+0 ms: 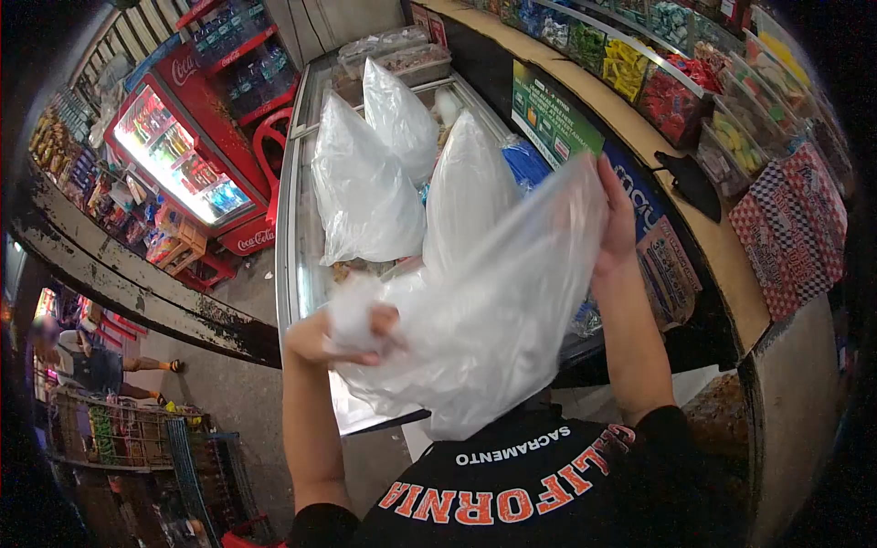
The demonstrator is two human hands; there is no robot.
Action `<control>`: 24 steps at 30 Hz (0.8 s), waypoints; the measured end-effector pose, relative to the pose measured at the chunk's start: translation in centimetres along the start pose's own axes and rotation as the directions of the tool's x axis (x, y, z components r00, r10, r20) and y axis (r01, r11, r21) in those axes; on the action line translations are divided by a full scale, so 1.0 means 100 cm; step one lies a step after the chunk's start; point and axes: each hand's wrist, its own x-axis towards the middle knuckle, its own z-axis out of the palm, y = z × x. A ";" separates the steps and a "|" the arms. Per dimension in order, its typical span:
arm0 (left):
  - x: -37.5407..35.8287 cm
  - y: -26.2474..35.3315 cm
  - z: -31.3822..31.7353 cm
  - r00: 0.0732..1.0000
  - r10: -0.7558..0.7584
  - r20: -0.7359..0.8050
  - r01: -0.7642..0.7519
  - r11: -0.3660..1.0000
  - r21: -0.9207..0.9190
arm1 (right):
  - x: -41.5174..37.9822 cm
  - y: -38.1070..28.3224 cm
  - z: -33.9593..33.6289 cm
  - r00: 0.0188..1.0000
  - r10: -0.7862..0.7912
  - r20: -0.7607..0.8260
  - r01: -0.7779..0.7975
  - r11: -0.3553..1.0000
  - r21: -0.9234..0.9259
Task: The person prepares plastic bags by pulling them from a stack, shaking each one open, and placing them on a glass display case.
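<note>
A large translucent plastic bag [498,315] stretches between my hands in front of my chest. My right hand [614,224] is closed on its upper right corner, with the thumb up along the edge. My left hand [352,340] grips a bunched part of the bag at the lower left; its fingers are blurred by motion. Beyond it, on a glass-topped freezer [294,228], stand three bulging pointed plastic bags: a left one [365,196], a rear one [399,123] and a right one [470,187]. What fills them cannot be made out.
Clear plastic tubs [402,62] sit at the freezer's far end. A counter ledge [681,155] with packed snack bins runs along the right. To the left are a red drinks fridge [187,151], a red chair [267,151] and a worn ledge [174,297]. Someone is at the far left.
</note>
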 end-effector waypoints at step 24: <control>0.054 -0.165 0.020 0.868 0.205 -0.452 -0.020 0.925 0.380 | -0.041 0.110 -0.108 0.785 -0.071 -0.615 -0.104 0.964 -0.245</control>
